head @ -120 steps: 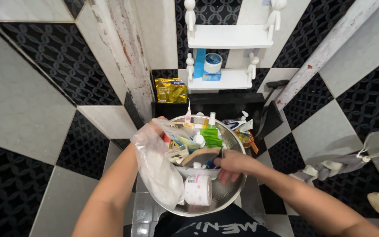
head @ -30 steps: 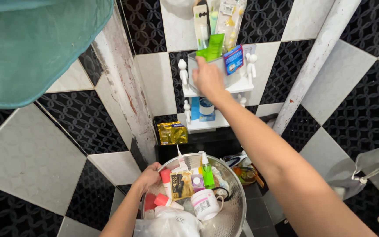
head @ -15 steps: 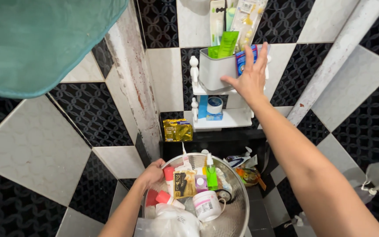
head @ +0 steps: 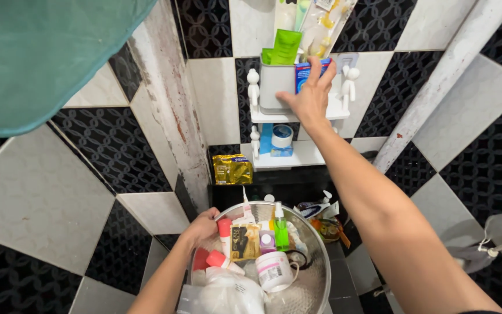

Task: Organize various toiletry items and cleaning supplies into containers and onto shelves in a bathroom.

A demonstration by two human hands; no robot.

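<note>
Gripping steel bowl (head: 315, 291) of toiletries, left hand (head: 201, 228); right hand (head: 309, 96) open against grey cup (head: 275, 87) holding tubes.

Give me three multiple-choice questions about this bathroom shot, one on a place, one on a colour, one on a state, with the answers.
1. Where is the right hand?
A. At the grey holder on the white wall shelf
B. Inside the bowl
C. On the teal cloth

2. What colour is the spray bottle in the steel bowl?
A. Blue
B. Green
C. Black

3. How does the left hand stand?
A. Hanging free
B. Flat on the tiles
C. Gripping the bowl's rim

Answers: 1 A, fingers rest on the blue box beside the holder; 2 B, clear green body; 3 C, fingers curl over the rim.
</note>
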